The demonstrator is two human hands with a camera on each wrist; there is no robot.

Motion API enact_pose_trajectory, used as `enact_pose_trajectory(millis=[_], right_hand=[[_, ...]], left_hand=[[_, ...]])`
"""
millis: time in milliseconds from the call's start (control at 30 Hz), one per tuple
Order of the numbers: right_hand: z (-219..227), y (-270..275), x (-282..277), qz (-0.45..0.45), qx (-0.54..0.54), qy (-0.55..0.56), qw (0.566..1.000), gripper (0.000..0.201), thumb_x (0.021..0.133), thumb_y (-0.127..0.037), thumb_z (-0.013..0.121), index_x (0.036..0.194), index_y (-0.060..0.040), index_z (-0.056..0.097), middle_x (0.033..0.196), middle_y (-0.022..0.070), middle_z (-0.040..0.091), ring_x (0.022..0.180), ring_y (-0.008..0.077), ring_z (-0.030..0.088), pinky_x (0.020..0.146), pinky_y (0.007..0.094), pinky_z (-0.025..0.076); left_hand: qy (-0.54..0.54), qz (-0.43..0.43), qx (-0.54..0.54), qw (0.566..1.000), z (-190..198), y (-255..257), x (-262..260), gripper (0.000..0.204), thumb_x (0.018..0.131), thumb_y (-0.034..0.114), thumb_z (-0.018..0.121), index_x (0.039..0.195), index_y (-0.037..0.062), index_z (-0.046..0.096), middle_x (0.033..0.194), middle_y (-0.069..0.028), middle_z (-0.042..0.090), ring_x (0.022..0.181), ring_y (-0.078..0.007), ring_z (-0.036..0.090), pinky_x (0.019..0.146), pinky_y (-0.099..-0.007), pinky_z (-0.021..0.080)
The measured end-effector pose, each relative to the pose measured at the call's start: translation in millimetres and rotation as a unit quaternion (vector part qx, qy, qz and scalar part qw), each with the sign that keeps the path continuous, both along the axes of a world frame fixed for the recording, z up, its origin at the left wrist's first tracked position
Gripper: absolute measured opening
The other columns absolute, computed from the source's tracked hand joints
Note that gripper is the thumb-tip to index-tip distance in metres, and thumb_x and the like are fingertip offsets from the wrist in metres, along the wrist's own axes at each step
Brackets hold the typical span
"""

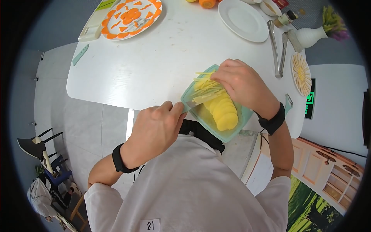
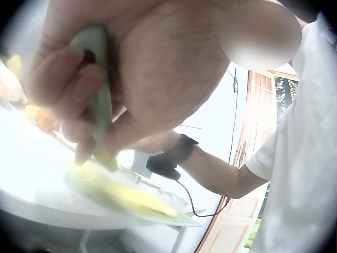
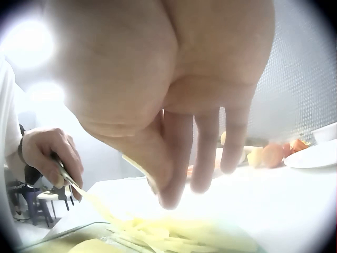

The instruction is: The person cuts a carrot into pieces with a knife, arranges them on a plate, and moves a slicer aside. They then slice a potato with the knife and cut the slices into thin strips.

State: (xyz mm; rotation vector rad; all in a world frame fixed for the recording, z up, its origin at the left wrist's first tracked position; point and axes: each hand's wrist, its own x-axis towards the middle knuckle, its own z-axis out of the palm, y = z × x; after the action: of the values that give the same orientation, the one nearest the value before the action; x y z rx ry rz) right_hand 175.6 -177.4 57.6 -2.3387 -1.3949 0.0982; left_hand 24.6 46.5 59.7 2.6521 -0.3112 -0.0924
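A light green cutting board [image 1: 242,118] lies at the table's near edge, with overlapping yellow potato slices [image 1: 224,113] and a heap of thin potato strips [image 1: 206,89] on it. My left hand [image 1: 156,125] grips the green handle of a knife [image 2: 100,100] at the board's left side; the blade is mostly hidden, with strips beside it. Over the far end of the heap, my right hand [image 1: 243,83] brings thumb and index finger together on some strips. In the right wrist view, a pale strip [image 3: 136,165] shows beside the thumb of that hand [image 3: 174,105].
A plate [image 1: 109,24] of arranged carrot pieces stands far left, near a green peeler-like handle [image 1: 80,55]. Toward the far right are a white plate [image 1: 243,21], metal tongs [image 1: 275,50], a vase [image 1: 311,38] and an oval plate [image 1: 301,73] of pale sticks.
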Motion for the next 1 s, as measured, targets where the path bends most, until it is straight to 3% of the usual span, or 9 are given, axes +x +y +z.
enact_pose_trajectory(millis=[100, 300, 500, 667, 1000], right_hand=[[8, 0, 1, -0.001, 0.041, 0.001, 0.999, 0.016, 0.085, -0.003, 0.063, 0.098, -0.0017, 0.073, 0.091, 0.0093, 0.069, 0.096, 0.0282, 0.061, 0.087, 0.0401, 0.051], [14, 0, -7, 0.036, 0.042, 0.157, 0.986, 0.022, 0.086, -0.01, 0.071, 0.106, -0.0035, 0.074, 0.102, 0.0106, 0.072, 0.101, 0.0303, 0.063, 0.09, 0.0403, 0.052], [3, -1, 2, 0.054, 0.052, 0.16, 0.984, 0.018, 0.085, -0.011, 0.072, 0.101, -0.0046, 0.077, 0.096, 0.0109, 0.075, 0.097, 0.0293, 0.065, 0.087, 0.0392, 0.052], [-3, -4, 8, 0.046, 0.074, 0.223, 0.971, 0.018, 0.083, -0.008, 0.075, 0.1, -0.0013, 0.077, 0.094, 0.0125, 0.075, 0.093, 0.0282, 0.066, 0.086, 0.0378, 0.053], [2, -3, 7, -0.012, 0.039, 0.266, 0.963, 0.028, 0.085, -0.006, 0.072, 0.113, -0.0017, 0.072, 0.092, 0.0104, 0.071, 0.088, 0.0248, 0.066, 0.083, 0.0336, 0.052]], left_hand=[[-0.007, 0.0, -0.002, 1.0, -2, -1, 1, 0.012, 0.092, 0.012, 0.068, 0.092, 0.0042, 0.059, 0.068, -0.0107, 0.055, 0.057, -0.0316, 0.059, 0.052, -0.0411, 0.047], [-0.04, 0.004, -0.011, 0.999, -1, -1, 4, 0.013, 0.09, 0.01, 0.07, 0.097, 0.0053, 0.061, 0.07, -0.0101, 0.053, 0.057, -0.0299, 0.058, 0.052, -0.0401, 0.046], [-0.06, -0.002, -0.017, 0.998, -1, 0, 6, 0.021, 0.089, 0.009, 0.07, 0.108, 0.0058, 0.064, 0.072, -0.0099, 0.051, 0.057, -0.0289, 0.056, 0.053, -0.0397, 0.045], [-0.065, -0.006, -0.012, 0.998, -1, 0, 6, 0.032, 0.089, 0.009, 0.07, 0.121, 0.0067, 0.065, 0.072, -0.009, 0.049, 0.055, -0.0274, 0.053, 0.052, -0.039, 0.045], [-0.083, -0.025, 0.007, 0.996, -3, 0, 7, 0.035, 0.088, 0.01, 0.071, 0.123, 0.0066, 0.065, 0.072, -0.0082, 0.048, 0.056, -0.0253, 0.053, 0.052, -0.0383, 0.045]])
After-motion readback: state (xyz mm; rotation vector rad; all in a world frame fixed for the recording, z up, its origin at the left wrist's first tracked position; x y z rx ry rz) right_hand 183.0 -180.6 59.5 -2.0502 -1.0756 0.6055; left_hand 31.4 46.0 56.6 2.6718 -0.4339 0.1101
